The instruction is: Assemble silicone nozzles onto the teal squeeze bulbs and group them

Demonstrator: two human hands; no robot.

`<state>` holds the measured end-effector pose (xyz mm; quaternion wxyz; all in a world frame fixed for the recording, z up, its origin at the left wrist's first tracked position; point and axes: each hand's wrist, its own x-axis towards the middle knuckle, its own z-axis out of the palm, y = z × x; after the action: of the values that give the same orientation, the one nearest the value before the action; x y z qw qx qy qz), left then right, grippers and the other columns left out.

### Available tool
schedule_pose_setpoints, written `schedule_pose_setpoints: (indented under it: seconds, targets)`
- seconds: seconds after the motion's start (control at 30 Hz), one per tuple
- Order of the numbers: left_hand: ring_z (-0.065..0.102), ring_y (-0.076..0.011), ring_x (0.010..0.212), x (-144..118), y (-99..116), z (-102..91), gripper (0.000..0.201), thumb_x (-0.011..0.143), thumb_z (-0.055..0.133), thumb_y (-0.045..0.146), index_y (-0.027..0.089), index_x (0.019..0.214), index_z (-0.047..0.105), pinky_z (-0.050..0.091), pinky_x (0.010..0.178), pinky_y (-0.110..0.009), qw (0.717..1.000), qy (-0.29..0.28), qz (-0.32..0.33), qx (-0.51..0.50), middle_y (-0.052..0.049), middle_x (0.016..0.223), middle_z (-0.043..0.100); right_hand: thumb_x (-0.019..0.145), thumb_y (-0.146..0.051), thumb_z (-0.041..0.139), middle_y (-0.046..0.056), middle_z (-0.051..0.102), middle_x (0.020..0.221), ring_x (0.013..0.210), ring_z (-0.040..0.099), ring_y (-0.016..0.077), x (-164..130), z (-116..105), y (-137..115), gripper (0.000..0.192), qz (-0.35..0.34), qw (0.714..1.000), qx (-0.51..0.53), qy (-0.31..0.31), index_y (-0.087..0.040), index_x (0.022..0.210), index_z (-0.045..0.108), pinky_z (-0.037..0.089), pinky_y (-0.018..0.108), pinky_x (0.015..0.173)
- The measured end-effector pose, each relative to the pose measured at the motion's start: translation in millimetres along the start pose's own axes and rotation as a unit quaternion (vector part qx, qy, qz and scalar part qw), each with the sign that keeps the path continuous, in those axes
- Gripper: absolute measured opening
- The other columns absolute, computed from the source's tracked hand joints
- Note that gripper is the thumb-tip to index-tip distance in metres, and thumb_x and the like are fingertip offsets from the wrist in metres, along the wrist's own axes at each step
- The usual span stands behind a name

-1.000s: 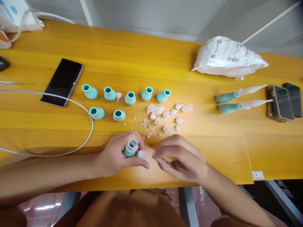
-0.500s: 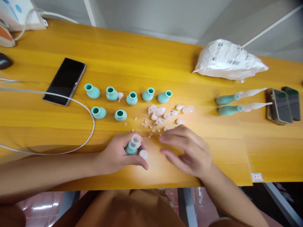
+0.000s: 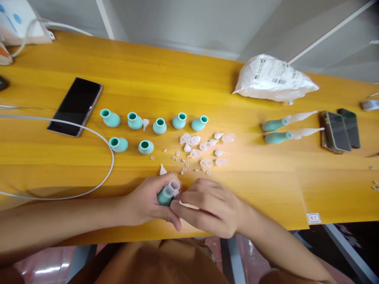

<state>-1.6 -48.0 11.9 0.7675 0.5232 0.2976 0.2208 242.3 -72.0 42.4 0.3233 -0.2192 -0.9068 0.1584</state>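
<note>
My left hand [image 3: 148,203] grips a teal rubber bulb [image 3: 164,196] with a clear plastic collar [image 3: 173,186] fitted in its mouth. My right hand [image 3: 209,207] is curled right beside it, fingertips touching the collar and my left fingers; whether they pinch a small part is hidden. Both hands rest near the front edge of the yellow wooden table [image 3: 183,86]. Just beyond them lie small clear rings [image 3: 179,159], a clear cone tip [image 3: 162,170] and a cluster of clear caps [image 3: 204,146].
Several open teal bulbs [image 3: 160,126] stand in two rows mid-table. Two assembled bulbs with long clear tips [image 3: 291,134] lie at right beside two phones [image 3: 340,130]. A white plastic bag [image 3: 274,81] lies behind. A black phone [image 3: 75,106] and a white cable [image 3: 89,130] lie at left.
My right hand reached out toward the loose small parts, then came back against the bulb's collar. My left hand stayed put, holding the bulb.
</note>
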Motion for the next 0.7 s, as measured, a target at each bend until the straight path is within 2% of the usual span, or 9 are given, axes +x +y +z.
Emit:
schedule_pose_setpoints:
  seconds: [0.13, 0.23, 0.3, 0.37, 0.43, 0.5, 0.6, 0.67, 0.7]
  targets:
    - [0.049, -0.0112, 0.071, 0.2, -0.2, 0.2, 0.063, 0.073, 0.107, 0.057, 0.021, 0.094, 0.06, 0.04, 0.062, -0.023, 1.0, -0.007, 0.018, -0.007, 0.008, 0.078, 0.059, 0.109, -0.019, 0.066, 0.009, 0.081, 0.107, 0.089, 0.072, 0.0206, 2.1, 1.2, -1.7, 0.018, -0.071, 0.995, -0.071, 0.005, -0.018, 0.103, 0.083, 0.064, 0.036, 0.068]
    - [0.051, -0.01, 0.066, 0.5, -3.8, -1.2, 0.063, 0.076, 0.105, 0.058, 0.021, 0.098, 0.06, 0.041, 0.059, -0.022, 0.997, -0.035, 0.017, -0.06, 0.008, 0.076, 0.061, 0.105, -0.016, 0.07, 0.009, 0.079, 0.099, 0.084, 0.07, 0.0206, 2.1, 1.8, -0.6, 0.018, -0.089, 0.994, -0.061, 0.013, -0.019, 0.091, 0.081, 0.065, 0.036, 0.065]
    - [0.052, -0.0098, 0.065, 0.5, -6.7, -1.9, 0.064, 0.075, 0.107, 0.057, 0.021, 0.1, 0.06, 0.042, 0.059, -0.022, 0.995, -0.042, 0.012, -0.093, 0.007, 0.076, 0.062, 0.105, -0.015, 0.07, 0.009, 0.08, 0.099, 0.083, 0.071, 0.0209, -0.4, 0.0, 1.5, 0.016, -0.095, 0.995, -0.036, 0.015, -0.019, 0.095, 0.081, 0.066, 0.035, 0.065]
    - [0.054, -0.0101, 0.066, 0.4, -9.0, -2.0, 0.065, 0.073, 0.109, 0.053, 0.02, 0.101, 0.06, 0.043, 0.06, -0.021, 0.992, -0.05, 0.005, -0.119, 0.006, 0.077, 0.064, 0.105, -0.014, 0.07, 0.01, 0.082, 0.105, 0.09, 0.075, 0.0232, -5.3, -5.0, 4.5, 0.014, -0.077, 0.996, -0.021, 0.027, -0.018, 0.11, 0.082, 0.069, 0.037, 0.068]
    - [0.055, -0.0101, 0.065, 0.4, -10.4, -1.6, 0.065, 0.073, 0.11, 0.051, 0.02, 0.103, 0.06, 0.043, 0.059, -0.021, 0.988, -0.059, -0.004, -0.141, 0.005, 0.078, 0.066, 0.104, -0.012, 0.071, 0.012, 0.084, 0.111, 0.1, 0.079, 0.0257, -11.5, -13.8, 9.2, 0.029, -0.014, 0.997, -0.046, 0.061, -0.018, 0.131, 0.078, 0.072, 0.04, 0.076]
    - [0.054, -0.0098, 0.065, 0.4, -11.4, -1.1, 0.067, 0.072, 0.11, 0.051, 0.02, 0.106, 0.061, 0.043, 0.059, -0.02, 0.986, -0.059, -0.013, -0.156, 0.005, 0.078, 0.066, 0.103, -0.012, 0.073, 0.01, 0.084, 0.114, 0.106, 0.082, 0.027, -17.3, -25.3, 17.5, 0.039, 0.09, 0.981, -0.109, 0.133, -0.024, 0.14, 0.075, 0.073, 0.043, 0.087]
    - [0.053, -0.01, 0.066, 0.5, -13.5, -1.1, 0.066, 0.074, 0.108, 0.052, 0.02, 0.109, 0.062, 0.042, 0.06, -0.02, 0.986, -0.062, -0.009, -0.157, 0.004, 0.08, 0.066, 0.109, -0.02, 0.068, 0.009, 0.083, 0.122, 0.12, 0.082, 0.0304, -24.6, -44.8, 39.3, 0.026, 0.27, 0.913, -0.156, 0.261, -0.032, 0.131, 0.077, 0.07, 0.054, 0.104]
    - [0.053, -0.01, 0.066, 0.4, -15.0, -1.3, 0.065, 0.077, 0.105, 0.056, 0.02, 0.11, 0.062, 0.041, 0.059, -0.02, 0.986, -0.07, 0.007, -0.149, 0.004, 0.081, 0.066, 0.113, -0.028, 0.065, 0.012, 0.082, 0.131, 0.129, 0.08, 0.0307, -30.5, -57.8, 58.2, 0.021, 0.335, 0.877, -0.155, 0.308, -0.028, 0.131, 0.076, 0.07, 0.052, 0.103]
    - [0.052, -0.0099, 0.066, 0.2, -15.5, -1.3, 0.064, 0.08, 0.103, 0.057, 0.02, 0.111, 0.062, 0.041, 0.059, -0.02, 0.987, -0.072, 0.015, -0.144, 0.004, 0.081, 0.065, 0.112, -0.03, 0.068, 0.013, 0.083, 0.129, 0.127, 0.081, 0.0303, -34.3, -64.0, 67.6, 0.021, 0.351, 0.868, -0.162, 0.312, -0.025, 0.129, 0.078, 0.07, 0.05, 0.102]
